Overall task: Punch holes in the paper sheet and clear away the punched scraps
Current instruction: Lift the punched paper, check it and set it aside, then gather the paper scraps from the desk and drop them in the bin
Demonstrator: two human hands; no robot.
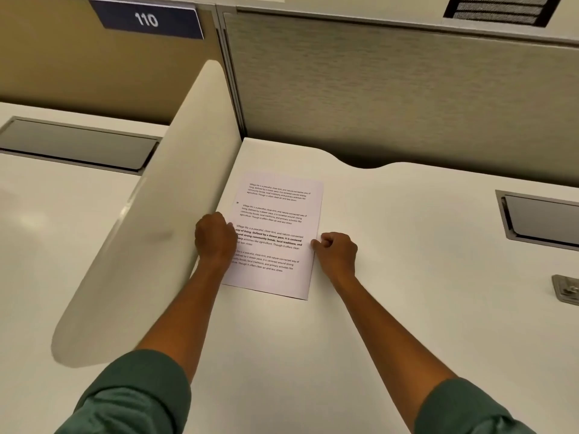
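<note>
A white paper sheet (pixel 279 214) with several blocks of printed text lies flat on the white desk (pixel 391 277), its long side pointing away from me. A small dark mark sits near its left margin. My left hand (pixel 214 234) is curled into a fist over the sheet's left edge and hides part of the text. My right hand (pixel 336 249) is curled at the right edge, with thumb and forefinger pinched on the paper's border. I see no loose punched scraps.
A curved cream divider (pixel 150 245) rises just left of the sheet. Grey partition panels (pixel 391 95) close off the back. A recessed grey flap (pixel 542 220) and a small metal fitting (pixel 565 289) sit at the desk's right edge. A "110" sign (pixel 145 19) hangs upper left.
</note>
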